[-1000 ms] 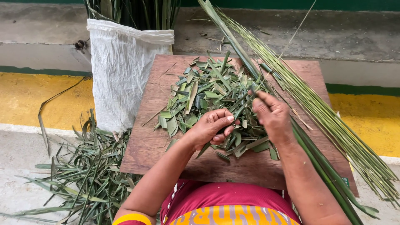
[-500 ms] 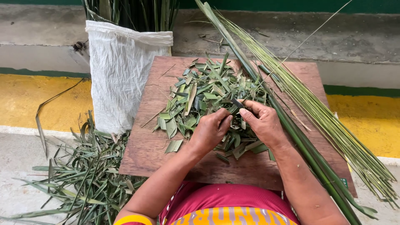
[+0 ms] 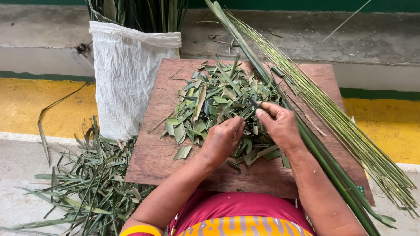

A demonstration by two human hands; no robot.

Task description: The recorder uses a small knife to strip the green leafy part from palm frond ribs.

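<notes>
One brown wooden board [image 3: 157,161] carries one heap of cut green leaf pieces [image 3: 218,105]; two bare hands, left [image 3: 223,140] and right [image 3: 280,124], rest there; one white woven sack [image 3: 127,83] stands beside its left edge, one bundle of thin green leaf ribs [image 3: 332,118] crosses its right edge

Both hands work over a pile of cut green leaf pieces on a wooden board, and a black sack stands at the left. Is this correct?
Not quite: the head view shows the sack is white, not black. Both hands, left and right, do work over the leaf pieces on the wooden board.
</notes>
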